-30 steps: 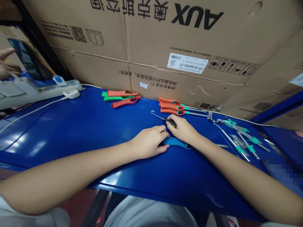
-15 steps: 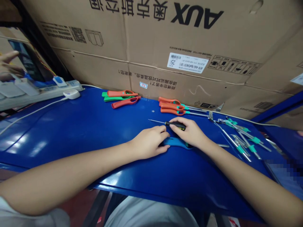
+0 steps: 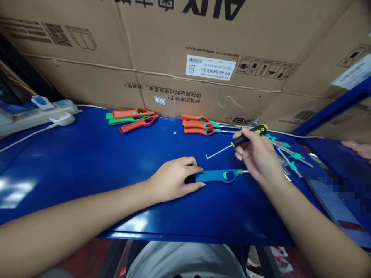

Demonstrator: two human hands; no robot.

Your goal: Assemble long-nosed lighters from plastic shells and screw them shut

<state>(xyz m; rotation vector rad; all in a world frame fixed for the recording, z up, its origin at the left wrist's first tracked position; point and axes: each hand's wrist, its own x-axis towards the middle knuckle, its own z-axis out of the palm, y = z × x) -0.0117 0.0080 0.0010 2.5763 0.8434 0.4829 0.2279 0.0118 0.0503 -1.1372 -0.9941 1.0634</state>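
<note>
My left hand (image 3: pixel 177 178) is closed around the rear end of a blue long-reach lighter (image 3: pixel 211 176), which lies flat on the table. The lighter has a green trigger and a green collar, and its metal tube passes behind my right wrist. Raised above the tube, my right hand (image 3: pixel 257 152) grips a screwdriver (image 3: pixel 241 141) by its black-and-yellow handle. The shaft slants down to the left, with a tiny bit of metal, perhaps a screw, at its tip. A few tiny screws (image 3: pixel 175 133) lie on the table beyond my left hand.
Orange lighters (image 3: pixel 197 124) with tubes lie at the back. Left of them are red, orange and green lighter shells (image 3: pixel 136 119). Metal tubes with green collars (image 3: pixel 290 154) are piled at right. A large cardboard box (image 3: pixel 162 58) walls off the back of the blue table (image 3: pixel 87 166).
My right hand has lifted the screwdriver up and right, and its tip now points down-left. More of the blue lighter shows. The view has shifted right.
</note>
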